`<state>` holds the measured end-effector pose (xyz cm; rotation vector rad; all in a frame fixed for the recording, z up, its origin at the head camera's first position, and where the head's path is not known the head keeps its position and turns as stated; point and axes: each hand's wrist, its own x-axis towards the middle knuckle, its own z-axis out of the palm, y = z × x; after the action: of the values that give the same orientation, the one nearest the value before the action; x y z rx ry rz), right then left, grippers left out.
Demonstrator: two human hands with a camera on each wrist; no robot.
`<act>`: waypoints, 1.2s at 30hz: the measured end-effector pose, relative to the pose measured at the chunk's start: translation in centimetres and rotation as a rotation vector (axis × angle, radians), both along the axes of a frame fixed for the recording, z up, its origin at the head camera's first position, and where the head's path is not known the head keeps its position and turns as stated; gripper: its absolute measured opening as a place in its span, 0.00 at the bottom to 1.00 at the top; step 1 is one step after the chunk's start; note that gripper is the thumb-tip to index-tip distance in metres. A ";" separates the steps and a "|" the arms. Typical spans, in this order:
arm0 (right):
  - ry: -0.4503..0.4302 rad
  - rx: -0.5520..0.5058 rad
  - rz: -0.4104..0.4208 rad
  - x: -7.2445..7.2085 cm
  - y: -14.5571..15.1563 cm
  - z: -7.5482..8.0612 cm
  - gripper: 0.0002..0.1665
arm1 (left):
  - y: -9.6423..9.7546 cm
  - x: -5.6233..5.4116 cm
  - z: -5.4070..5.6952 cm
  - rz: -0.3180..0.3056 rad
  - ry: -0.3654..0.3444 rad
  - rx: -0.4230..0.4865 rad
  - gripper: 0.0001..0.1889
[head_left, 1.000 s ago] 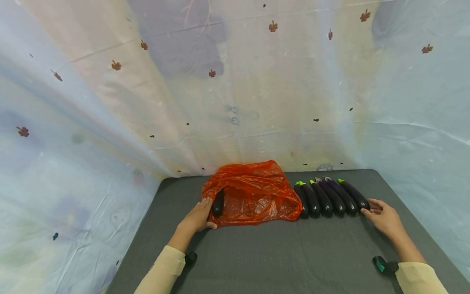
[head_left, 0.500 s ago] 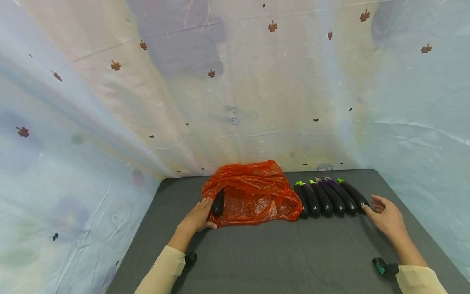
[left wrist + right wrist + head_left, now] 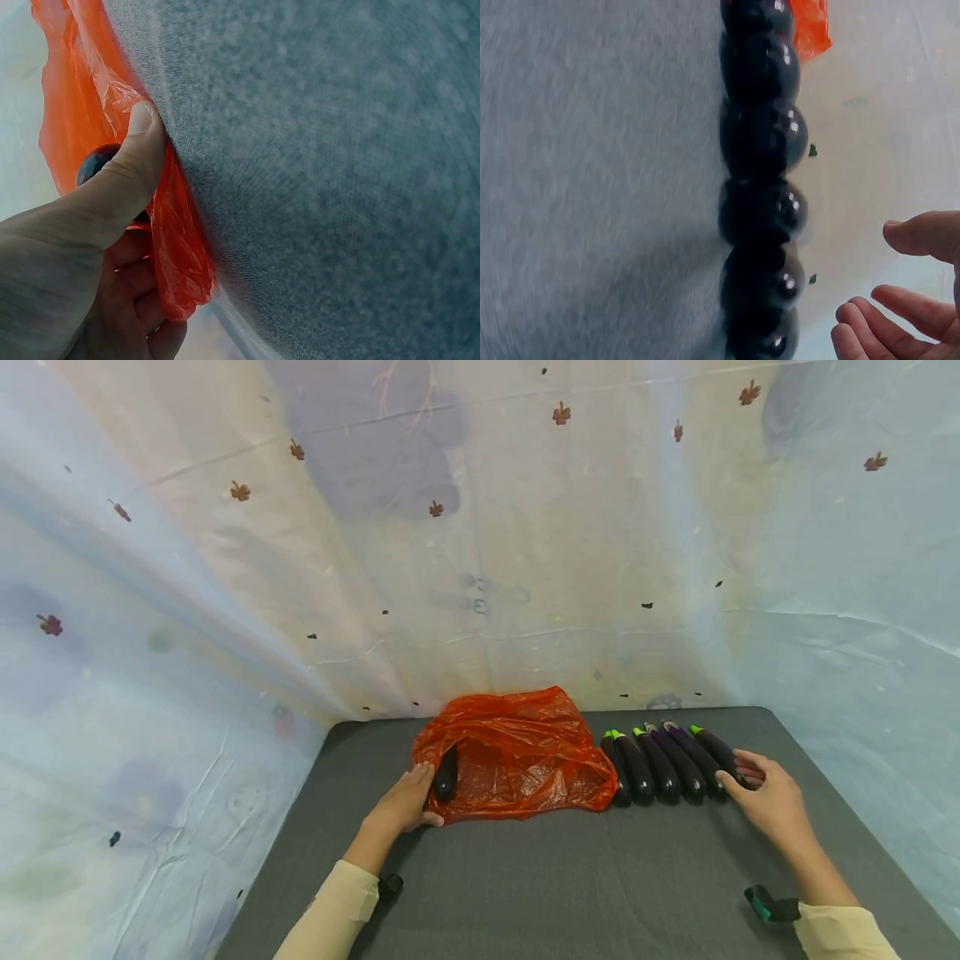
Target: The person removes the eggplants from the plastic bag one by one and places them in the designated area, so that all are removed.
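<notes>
A red plastic bag (image 3: 517,735) lies on its side, mouth toward me, with one dark eggplant (image 3: 446,777) inside its left end. My left hand (image 3: 405,797) holds the bag's left edge; in the left wrist view the thumb lies along the red plastic (image 3: 180,247) and the fingers curl behind it. Right of the bag, several eggplants (image 3: 663,777) lie side by side, green stems away from me. My right hand (image 3: 772,797) is over the near end of the rightmost eggplant (image 3: 712,747), partly hiding it. In the right wrist view its thumb and fingers (image 3: 911,307) are spread apart.
A dark grey cloth-covered table (image 3: 547,885) carries everything. Behind and beside it hang pale patterned sheets (image 3: 600,552) with small leaf prints. Black straps with small devices are on both wrists. The leftmost eggplant of the row touches the bag's right edge.
My right hand first pulled slightly back from the rightmost eggplant's near end, then moved left and over it. The left hand and the bag have stayed in place.
</notes>
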<state>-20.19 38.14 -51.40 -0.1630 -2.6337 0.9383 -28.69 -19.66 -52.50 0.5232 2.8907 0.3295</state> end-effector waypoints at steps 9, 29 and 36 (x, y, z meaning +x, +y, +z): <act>0.038 -0.014 0.074 -0.2 -2.2 0.2 0.36 | 0.1 0.0 0.2 0.001 -0.003 -0.010 0.54; 0.125 -0.037 0.208 -0.7 -8.1 0.8 0.31 | 0.2 0.2 0.5 -0.012 0.010 -0.011 0.54; 0.111 -0.092 0.254 -1.3 -10.3 1.3 0.31 | 0.2 0.3 0.4 -0.010 0.010 -0.021 0.54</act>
<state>-21.54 27.86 -50.08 0.2005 -2.5499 1.1158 -28.43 -19.45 -52.13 0.5379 2.8965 0.2961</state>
